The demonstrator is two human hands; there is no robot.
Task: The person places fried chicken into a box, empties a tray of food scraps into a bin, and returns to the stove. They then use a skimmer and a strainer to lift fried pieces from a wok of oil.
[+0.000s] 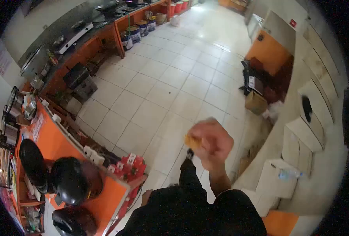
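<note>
Right hand (211, 141): I have it raised in front of the body, over the tiled floor (154, 98). Its fingers are bent and closed around a small yellowish piece (192, 141), which projects from the left side of the grip. The hand is blurred, so I cannot read the exact finger contacts or what the piece is.

Left hand (146, 196): low, just beside the black clothing (174, 208), mostly hidden. I cannot tell whether its fingers are released or clenched.

Orange tabletop (107, 195), to the left: shiny black rounded objects (70, 181) sit toward its near end. A metal bowl (30, 110) lies by the far end. Red-and-white decorated items (131, 167) are just beside the right edge, close to the near right corner. A white object (93, 155) is along the right edge.

Far left: counter (103, 23) carrying a white-fronted stove (75, 38), with a row of buckets (134, 34) beneath it. A dark bin (82, 82) stands on the floor near the counter.

Right side: cardboard box (255, 102) on the floor, next to a black bag (246, 76). Nearer, a clear plastic bottle (290, 174) lies on a pale surface (274, 183).
</note>
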